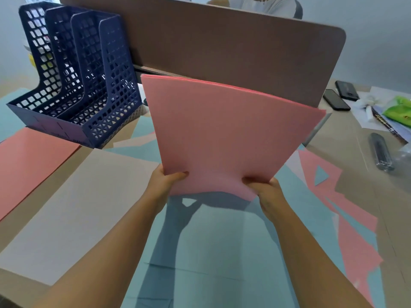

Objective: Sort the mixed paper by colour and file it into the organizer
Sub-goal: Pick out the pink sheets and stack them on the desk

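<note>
no legible text, print on green packet [400, 112] and pen [385, 124] too blurred

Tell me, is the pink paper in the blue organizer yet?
No. Both hands hold the pink paper stack in the air, right of the blue organizer.

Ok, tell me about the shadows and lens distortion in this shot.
Head view: the pink stack and both arms cast a dark shadow onto the blue sheet below; wide-angle bending curves the brown divider and leans the organizer; overall soft, slightly blurred.
</note>
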Demonstrator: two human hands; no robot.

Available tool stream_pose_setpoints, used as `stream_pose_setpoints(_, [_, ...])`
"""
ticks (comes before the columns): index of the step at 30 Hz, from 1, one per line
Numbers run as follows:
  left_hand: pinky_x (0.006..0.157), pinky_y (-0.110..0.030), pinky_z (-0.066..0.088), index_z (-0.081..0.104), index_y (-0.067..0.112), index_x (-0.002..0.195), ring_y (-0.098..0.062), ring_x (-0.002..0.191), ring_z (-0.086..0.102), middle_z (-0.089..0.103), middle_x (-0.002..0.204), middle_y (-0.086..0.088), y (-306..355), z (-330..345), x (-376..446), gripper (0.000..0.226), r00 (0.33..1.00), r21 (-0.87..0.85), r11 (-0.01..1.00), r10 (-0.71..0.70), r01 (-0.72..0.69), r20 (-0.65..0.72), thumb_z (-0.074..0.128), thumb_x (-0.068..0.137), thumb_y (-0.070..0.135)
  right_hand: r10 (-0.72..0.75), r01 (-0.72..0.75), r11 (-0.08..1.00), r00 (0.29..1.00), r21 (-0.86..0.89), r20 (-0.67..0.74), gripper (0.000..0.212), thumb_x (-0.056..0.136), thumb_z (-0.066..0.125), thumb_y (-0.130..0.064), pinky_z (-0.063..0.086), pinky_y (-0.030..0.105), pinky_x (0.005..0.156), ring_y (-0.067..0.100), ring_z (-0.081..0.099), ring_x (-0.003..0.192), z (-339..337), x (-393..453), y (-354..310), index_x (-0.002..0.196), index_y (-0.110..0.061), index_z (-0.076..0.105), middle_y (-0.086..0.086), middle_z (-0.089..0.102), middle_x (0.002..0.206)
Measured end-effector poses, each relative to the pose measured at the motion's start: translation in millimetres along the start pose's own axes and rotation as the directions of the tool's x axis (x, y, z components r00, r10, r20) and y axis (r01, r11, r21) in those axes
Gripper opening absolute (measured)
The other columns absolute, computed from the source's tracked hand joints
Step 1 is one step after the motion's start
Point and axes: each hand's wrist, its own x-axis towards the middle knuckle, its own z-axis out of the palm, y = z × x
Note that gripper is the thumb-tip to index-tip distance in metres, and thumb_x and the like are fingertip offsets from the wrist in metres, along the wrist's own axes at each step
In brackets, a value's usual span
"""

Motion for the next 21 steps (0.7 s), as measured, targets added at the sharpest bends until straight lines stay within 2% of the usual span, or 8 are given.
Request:
stream_pose_setpoints(4, [0.091, -0.037, 0.043, 0.051, 0.01, 0.122, -0.026, 0.104, 0.053, 0.059, 0.114, -0.007, -5.3, -1.3, 2.0, 0.037, 0.999, 0.101, 0.995, -0.022, 0.025, -0.03, 0.053, 0.088, -0.005, -0.083, 0.083, 0.996, 0.997, -0.041, -0.004, 0.022, 0.088, 0.057, -0.001, 0.043, 0.026, 0.077, 0.02, 0.055, 0.09, 8.9, -3.3, -3.7, 0.107, -0.009, 0.06, 0.004, 0.06, 0.098])
stream_pose_setpoints(7, [0.084, -0.037, 0.044, 0.048, 0.009, 0.126, -0.022, 0.101, 0.052, 0.055, 0.114, -0.002, 5.4, -7.8, 0.0, 0.032, 0.992, 0.164, 0.987, 0.023, -0.002, -0.125, 0.049, 0.094, 0.007, -0.21, 0.206, 0.969, 0.977, -0.134, -0.021, 0.027, 0.091, 0.051, -0.001, 0.045, 0.007, 0.059, 0.017, 0.053, 0.088, 23.5, -2.7, -12.8, 0.117, -0.004, 0.058, 0.001, 0.058, 0.1])
stream_pose_setpoints(9, [0.083, -0.035, 0.041, 0.046, 0.009, 0.127, -0.019, 0.1, 0.05, 0.052, 0.112, 0.001, 15.3, -20.9, -1.4, 0.031, 0.981, 0.188, 0.982, 0.065, -0.03, -0.182, 0.047, 0.095, 0.009, -0.264, 0.257, 0.95, 0.964, -0.18, -0.013, 0.025, 0.092, 0.045, -0.001, 0.043, 0.011, 0.06, 0.014, 0.052, 0.083, 38.8, -2.4, -20.8, 0.111, -0.012, 0.055, -0.003, 0.058, 0.093])
stream_pose_setpoints(10, [0.083, -0.034, 0.04, 0.045, 0.008, 0.127, -0.018, 0.101, 0.049, 0.051, 0.112, 0.001, 19.8, -31.4, -1.7, 0.032, 0.975, 0.197, 0.979, 0.084, -0.043, -0.207, 0.047, 0.095, 0.009, -0.285, 0.279, 0.939, 0.958, -0.2, -0.004, 0.022, 0.092, 0.041, -0.001, 0.04, 0.015, 0.061, 0.012, 0.05, 0.077, 48.8, -3.1, -24.8, 0.102, -0.016, 0.053, -0.006, 0.056, 0.086])
stream_pose_setpoints(13, [0.086, -0.032, 0.041, 0.044, 0.007, 0.127, -0.02, 0.103, 0.051, 0.052, 0.111, -0.001, 35.8, -72.7, -6.8, 0.032, 0.947, 0.225, 0.972, 0.137, -0.072, -0.289, 0.045, 0.095, 0.006, -0.327, 0.327, 0.908, 0.944, -0.262, 0.044, 0.02, 0.092, 0.037, -0.001, 0.034, 0.021, 0.056, 0.009, 0.042, 0.065, 88.1, -8.4, -36.4, 0.084, -0.016, 0.046, -0.005, 0.048, 0.074])
stream_pose_setpoints(15, [0.086, -0.033, 0.042, 0.045, 0.009, 0.125, -0.022, 0.104, 0.053, 0.054, 0.11, -0.002, 46.1, -104.6, -9.6, 0.031, 0.921, 0.198, 0.974, 0.171, -0.105, -0.351, 0.044, 0.094, 0.004, -0.345, 0.358, 0.899, 0.934, -0.254, 0.095, 0.023, 0.091, 0.036, 0.0, 0.033, 0.022, 0.055, 0.009, 0.042, 0.063, 122.3, -14.9, -43.0, 0.08, -0.018, 0.046, -0.005, 0.047, 0.073])
stream_pose_setpoints(18, [0.08, -0.028, 0.04, 0.046, 0.011, 0.12, -0.018, 0.095, 0.052, 0.054, 0.104, -0.002, 63.7, -155.6, -15.2, 0.027, 0.874, 0.196, 0.974, 0.195, -0.117, -0.446, 0.044, 0.094, 0.005, -0.36, 0.39, 0.893, 0.919, -0.223, 0.161, 0.022, 0.091, 0.036, -0.001, 0.035, 0.024, 0.058, 0.011, 0.044, 0.065, 180.5, -28.3, -52.4, 0.087, -0.019, 0.048, -0.004, 0.05, 0.075])
stream_pose_setpoints(21, [0.089, -0.033, 0.044, 0.046, 0.009, 0.124, -0.022, 0.098, 0.053, 0.055, 0.108, -0.004, 76.6, -219.6, -15.2, 0.031, 0.849, 0.239, 0.964, 0.221, -0.117, -0.479, 0.044, 0.094, 0.008, -0.33, 0.372, 0.906, 0.919, -0.203, 0.214, 0.025, 0.094, 0.037, -0.005, 0.038, 0.028, 0.063, 0.016, 0.046, 0.067, 243.8, -42.6, -59.5, 0.079, -0.023, 0.048, 0.002, 0.052, 0.078])
